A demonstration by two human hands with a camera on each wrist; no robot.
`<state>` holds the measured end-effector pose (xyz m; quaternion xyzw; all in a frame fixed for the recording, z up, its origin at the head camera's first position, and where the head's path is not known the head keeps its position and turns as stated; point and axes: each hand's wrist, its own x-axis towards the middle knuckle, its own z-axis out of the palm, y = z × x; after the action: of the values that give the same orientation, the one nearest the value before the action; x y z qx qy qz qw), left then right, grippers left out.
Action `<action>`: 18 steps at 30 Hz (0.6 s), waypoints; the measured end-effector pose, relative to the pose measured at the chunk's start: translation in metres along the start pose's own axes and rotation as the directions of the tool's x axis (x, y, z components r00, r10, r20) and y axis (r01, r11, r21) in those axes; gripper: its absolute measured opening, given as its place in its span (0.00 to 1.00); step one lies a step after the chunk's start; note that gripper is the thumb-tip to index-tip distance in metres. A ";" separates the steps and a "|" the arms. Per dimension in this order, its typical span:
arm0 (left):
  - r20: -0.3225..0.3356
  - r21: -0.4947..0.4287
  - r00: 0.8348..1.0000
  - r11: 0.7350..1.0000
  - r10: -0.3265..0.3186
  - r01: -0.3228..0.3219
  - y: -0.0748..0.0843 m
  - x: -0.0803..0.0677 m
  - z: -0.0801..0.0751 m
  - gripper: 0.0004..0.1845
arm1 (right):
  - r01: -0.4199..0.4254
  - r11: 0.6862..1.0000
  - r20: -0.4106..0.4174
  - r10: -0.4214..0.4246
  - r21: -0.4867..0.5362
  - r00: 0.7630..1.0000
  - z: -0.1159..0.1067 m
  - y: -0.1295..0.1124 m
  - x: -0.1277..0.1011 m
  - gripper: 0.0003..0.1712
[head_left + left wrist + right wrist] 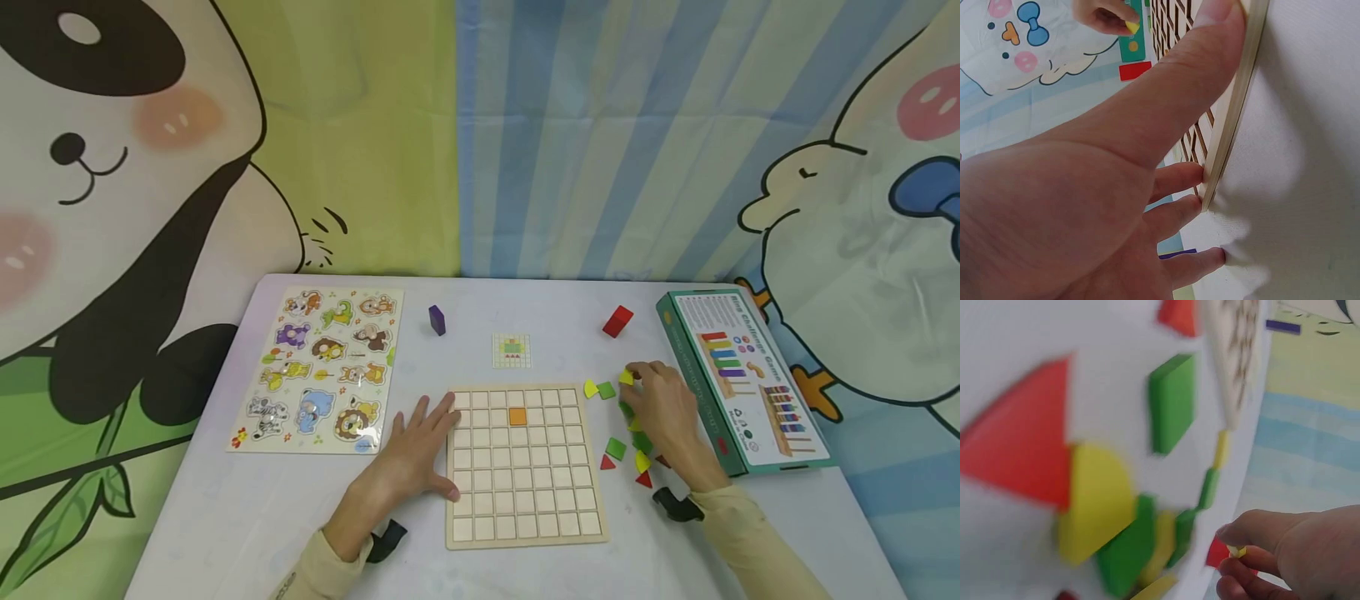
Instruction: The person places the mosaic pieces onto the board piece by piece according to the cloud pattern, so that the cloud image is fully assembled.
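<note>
right hand (667, 412) pinched on a small yellow block (1237, 551), outline mostly hidden, off the right side of the square pale wooden grid board (522, 479); best held by its edges, lifted clear of the green diamond-shaped block (606, 390) nearby, left hand (412, 450), fingers spread, bracing the board's left edge.

In the head view, the right hand (663, 408) partly hid its pinched yellow piece (626, 377), and fine print on the box (750, 383) was too small to read. The right wrist view blurred a red triangle (1029, 434); the left wrist view cropped the left hand (1104, 187).
</note>
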<state>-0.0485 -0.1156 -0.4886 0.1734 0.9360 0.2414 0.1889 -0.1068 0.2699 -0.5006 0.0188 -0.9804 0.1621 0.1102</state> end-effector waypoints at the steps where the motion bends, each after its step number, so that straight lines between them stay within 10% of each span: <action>1: 0.000 0.001 1.000 1.000 0.000 -0.001 0.000 0.000 0.000 0.63 | 0.007 1.000 -0.002 -0.007 0.019 1.000 -0.001 -0.003 0.000 0.20; 11: 0.002 0.005 1.000 1.000 0.006 -0.006 0.000 -0.001 0.000 0.63 | 0.173 0.973 -0.045 -0.168 0.153 0.985 -0.006 -0.041 -0.006 0.19; 18: 0.000 -0.004 1.000 1.000 -0.001 0.001 0.001 -0.002 -0.001 0.63 | 0.222 0.939 0.083 -0.251 0.264 0.964 0.001 -0.065 -0.011 0.19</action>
<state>-0.0472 -0.1160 -0.4866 0.1726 0.9355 0.2432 0.1896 -0.0916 0.2078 -0.4839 0.1598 -0.9471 0.2698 0.0690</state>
